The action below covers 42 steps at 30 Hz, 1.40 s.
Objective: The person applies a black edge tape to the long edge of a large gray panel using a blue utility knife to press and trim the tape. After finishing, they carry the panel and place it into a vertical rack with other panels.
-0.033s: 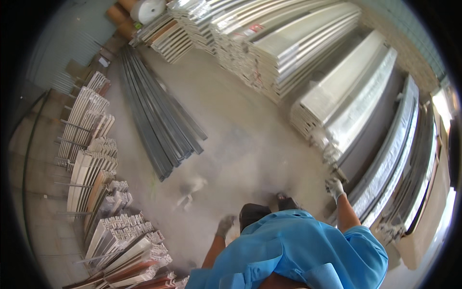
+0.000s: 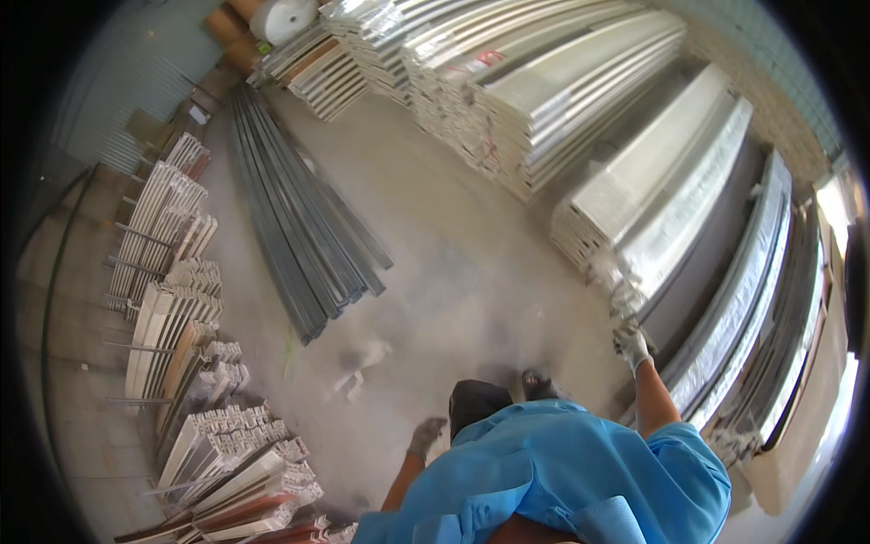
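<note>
My right hand (image 2: 633,346), in a pale work glove, reaches forward to the loose, crumpled end of a plastic-wrapped bundle of long profiles (image 2: 648,245). Its fingers look curled; what is in them is too blurred to make out. My left hand (image 2: 425,437), in a grey glove, hangs low beside my dark shoe (image 2: 478,405) with fingers partly stretched and nothing visible in it. Another long wrapped bundle (image 2: 732,308) lies to the right of my right forearm.
Grey metal-looking bars (image 2: 299,218) lie fanned on the floor (image 2: 453,272). Pale profiles are stacked high at the back (image 2: 553,82). Racked profiles (image 2: 168,308) line the left side, with white scraps (image 2: 356,372) on the floor. Rolls (image 2: 281,20) stand at the far left.
My right hand has shifted slightly forward, nearer the crumpled end of the wrapped bundle. My left hand has moved a little down and to the right.
</note>
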Motion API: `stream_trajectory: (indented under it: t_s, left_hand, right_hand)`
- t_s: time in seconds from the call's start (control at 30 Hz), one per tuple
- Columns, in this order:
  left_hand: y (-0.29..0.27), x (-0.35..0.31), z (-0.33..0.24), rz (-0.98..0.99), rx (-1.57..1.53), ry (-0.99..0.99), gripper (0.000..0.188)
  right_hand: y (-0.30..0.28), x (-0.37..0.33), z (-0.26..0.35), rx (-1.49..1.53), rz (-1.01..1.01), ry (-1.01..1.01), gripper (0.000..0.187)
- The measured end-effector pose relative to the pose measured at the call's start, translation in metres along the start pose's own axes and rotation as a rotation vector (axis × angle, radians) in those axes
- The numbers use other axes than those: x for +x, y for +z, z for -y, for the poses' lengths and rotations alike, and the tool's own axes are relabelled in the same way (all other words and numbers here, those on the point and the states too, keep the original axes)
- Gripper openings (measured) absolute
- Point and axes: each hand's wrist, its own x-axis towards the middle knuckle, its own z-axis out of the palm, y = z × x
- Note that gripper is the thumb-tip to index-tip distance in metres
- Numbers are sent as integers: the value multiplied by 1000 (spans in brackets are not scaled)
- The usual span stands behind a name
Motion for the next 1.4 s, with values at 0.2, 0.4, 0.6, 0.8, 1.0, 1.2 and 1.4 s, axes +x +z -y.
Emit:
stream_trajectory:
  t_s: [0.2,0.4,0.6,0.8,1.0,1.2,1.4]
  left_hand:
    - [-62,55,-44,-214,-266,-392,32]
    - [-195,215,-183,-279,-374,-280,31]
    - [-280,461,-456,-281,5,35,47]
    - [-277,600,-643,-230,4,331,47]
    - [-291,653,-647,-120,-164,40,31]
    - [-327,675,-608,-212,-222,-357,42]
    - [-460,792,-701,-184,8,-340,37]
  right_hand:
    - [141,199,102,-619,-116,-246,26]
    - [235,291,64,-90,194,307,37]
    - [321,302,106,-586,-208,337,13]
    - [410,512,249,-356,-313,-113,18]
    - [653,680,471,-702,-156,-548,29]
    - [898,775,615,-912,84,-704,34]
    - [1047,857,674,-909,115,-796,42]
